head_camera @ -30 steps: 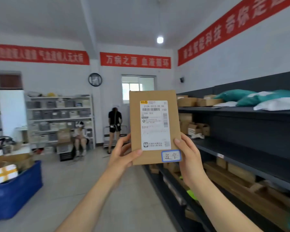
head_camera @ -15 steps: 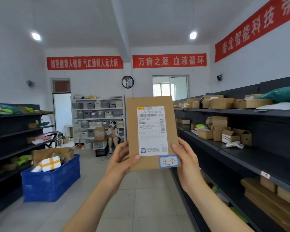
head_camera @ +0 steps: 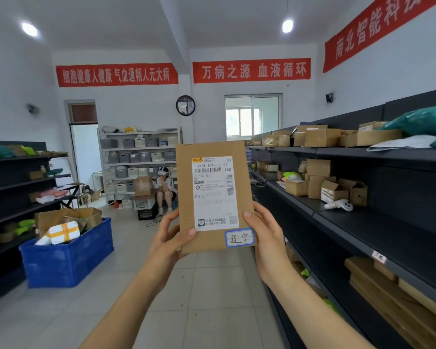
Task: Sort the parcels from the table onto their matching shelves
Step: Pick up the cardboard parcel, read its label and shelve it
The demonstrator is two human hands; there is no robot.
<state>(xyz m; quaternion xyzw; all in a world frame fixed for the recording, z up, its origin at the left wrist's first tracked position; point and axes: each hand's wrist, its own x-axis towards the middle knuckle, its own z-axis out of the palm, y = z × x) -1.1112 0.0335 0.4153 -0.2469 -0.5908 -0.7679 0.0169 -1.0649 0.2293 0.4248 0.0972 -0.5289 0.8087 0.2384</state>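
I held the flat brown cardboard parcel (head_camera: 213, 195) upright at chest height between both hands, its white printed shipping label (head_camera: 215, 193) facing me and a small blue-bordered handwritten sticker (head_camera: 239, 238) at its lower right corner. My left hand (head_camera: 168, 244) gripped the lower left edge with the thumb pressed across the front, and my right hand (head_camera: 266, 241) clamped the lower right edge, thumb on the face just above the sticker. The dark metal shelving with small cardboard boxes (head_camera: 363, 222) ran beyond my right hand, and a blue plastic crate of packages (head_camera: 68, 255) sat on the floor beyond my left.
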